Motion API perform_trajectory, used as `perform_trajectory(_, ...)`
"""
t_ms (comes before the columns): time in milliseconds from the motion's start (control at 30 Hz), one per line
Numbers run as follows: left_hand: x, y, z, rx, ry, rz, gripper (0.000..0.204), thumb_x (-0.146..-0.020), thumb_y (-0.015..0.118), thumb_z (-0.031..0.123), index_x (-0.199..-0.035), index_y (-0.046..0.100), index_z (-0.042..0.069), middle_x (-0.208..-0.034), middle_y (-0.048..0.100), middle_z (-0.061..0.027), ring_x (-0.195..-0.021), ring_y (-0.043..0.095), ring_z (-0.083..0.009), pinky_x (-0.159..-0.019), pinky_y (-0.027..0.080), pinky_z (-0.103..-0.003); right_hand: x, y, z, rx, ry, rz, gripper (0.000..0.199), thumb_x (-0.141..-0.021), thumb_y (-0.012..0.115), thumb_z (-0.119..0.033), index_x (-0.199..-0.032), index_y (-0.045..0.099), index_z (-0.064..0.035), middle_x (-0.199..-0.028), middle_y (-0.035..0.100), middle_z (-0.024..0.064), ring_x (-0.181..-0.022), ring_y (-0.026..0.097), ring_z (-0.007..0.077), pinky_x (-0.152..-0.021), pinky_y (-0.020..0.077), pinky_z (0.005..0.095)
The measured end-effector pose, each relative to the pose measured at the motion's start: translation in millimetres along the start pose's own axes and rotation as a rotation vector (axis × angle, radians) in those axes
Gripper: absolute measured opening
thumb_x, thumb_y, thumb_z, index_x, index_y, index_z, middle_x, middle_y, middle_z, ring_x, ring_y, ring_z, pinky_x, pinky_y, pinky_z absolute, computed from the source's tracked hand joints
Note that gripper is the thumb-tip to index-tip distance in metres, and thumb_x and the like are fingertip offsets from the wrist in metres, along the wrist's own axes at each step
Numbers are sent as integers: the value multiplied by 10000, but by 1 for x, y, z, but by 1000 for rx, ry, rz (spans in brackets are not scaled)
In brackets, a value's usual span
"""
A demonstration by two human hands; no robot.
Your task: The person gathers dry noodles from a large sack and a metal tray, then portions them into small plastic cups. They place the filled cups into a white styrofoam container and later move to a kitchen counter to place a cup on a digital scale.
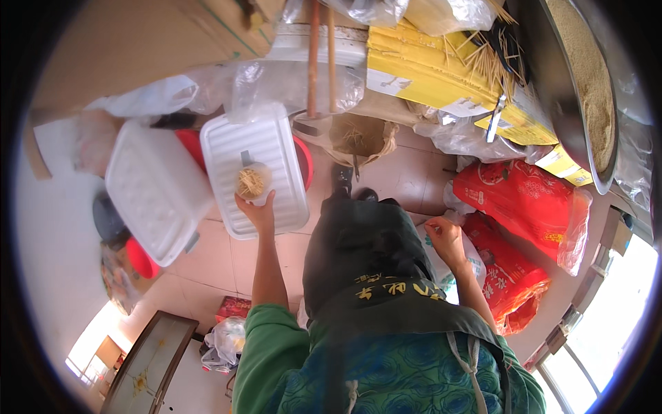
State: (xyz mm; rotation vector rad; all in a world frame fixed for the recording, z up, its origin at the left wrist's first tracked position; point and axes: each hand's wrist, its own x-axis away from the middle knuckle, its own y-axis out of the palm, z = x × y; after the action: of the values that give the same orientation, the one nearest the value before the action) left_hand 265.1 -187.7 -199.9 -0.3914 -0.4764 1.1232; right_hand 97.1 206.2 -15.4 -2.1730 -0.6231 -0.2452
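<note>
My left hand point(256, 210) reaches forward and grips a small clear cup of thin wooden sticks point(252, 181). The cup stands on the ribbed white lid of a plastic box point(276, 148), which rests on a red tub point(304, 160). My right hand point(445, 236) is lower and to the right, its fingers curled on the top of a white printed bag point(472, 257) beside my dark apron point(362, 241). Whether it truly grips the bag is hard to tell.
A second white lidded box point(155, 190) sits left of the first. Red sacks point(517, 200) lie at right. Yellow cartons point(427, 62) with loose sticks, a large metal pan of grain point(586, 83), clear bags and wooden handles point(314, 55) crowd the far side. Tiled floor point(407, 172) below.
</note>
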Motion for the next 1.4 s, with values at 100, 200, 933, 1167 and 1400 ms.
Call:
perform_trajectory(100, 32, -9, 5, -107, -69, 59, 906, -674, 800, 164, -1354, 220, 18, -1343, 266, -172, -1232, 329, -313, -1003, 344, -444, -2, 6, 20, 14, -16, -34, 99, -763, 638, -56, -834, 642, 12, -795, 655, 150, -666, 642, 254, -595, 510, 322)
perform_trajectory(200, 80, -20, 25, -209, -25, 148, 650, -744, 727, 118, -1251, 332, 12, -1248, 345, -174, -1104, 403, -295, -899, 411, -405, -2, 21, 54, -34, 29, -85, 97, -758, 637, -78, -820, 645, -4, -753, 655, 142, -648, 645, 252, -607, 512, 327)
perform_trajectory(933, 132, 81, -220, -706, 121, -678, 27, -785, 596, 34, -792, 616, 52, -739, 635, -139, -638, 635, -244, -544, 485, -335, -46, 331, 332, 394, -143, -339, 66, -738, 561, -79, -787, 577, -38, -826, 584, 156, -746, 627, 330, -668, 542, 413)
perform_trajectory(1167, 69, 184, -360, -851, 321, -756, 67, -757, 594, 69, -822, 599, 49, -816, 589, -159, -796, 598, -307, -693, 498, -388, -132, 497, 433, 662, -451, -375, 123, -685, 612, -31, -803, 576, -35, -989, 505, 112, -899, 564, 232, -637, 543, 324)
perform_trajectory(1400, 24, 277, -463, -1181, 659, -621, 283, -721, 623, 87, -992, 548, 51, -958, 551, -89, -888, 565, -249, -719, 520, -326, -168, 534, 489, 760, -647, -380, 156, -680, 613, -58, -832, 605, -26, -966, 528, 127, -882, 562, 244, -573, 511, 319)
